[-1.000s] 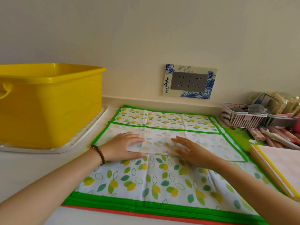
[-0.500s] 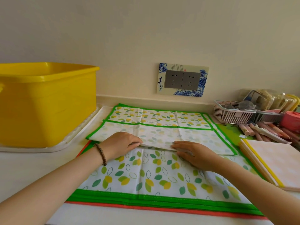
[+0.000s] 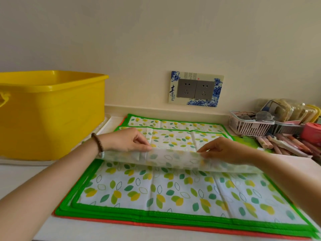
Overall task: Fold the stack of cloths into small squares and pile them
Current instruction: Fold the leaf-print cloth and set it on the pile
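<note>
Cloth (image 3: 173, 160), leaf-printed, topmost, lifted along its fold; left hand (image 3: 128, 141) and right hand (image 3: 225, 150) each pinch that edge. Green-bordered stack (image 3: 173, 190) beneath lies on the counter (image 3: 17, 180), right of a yellow tub (image 3: 52, 115).

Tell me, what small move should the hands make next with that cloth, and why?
Probably carry the pinched edge over and lay it flat to make the next fold. The left hand and right hand both pinch the top cloth. Its pale strip is raised off the stack and is not yet a small square.
</note>
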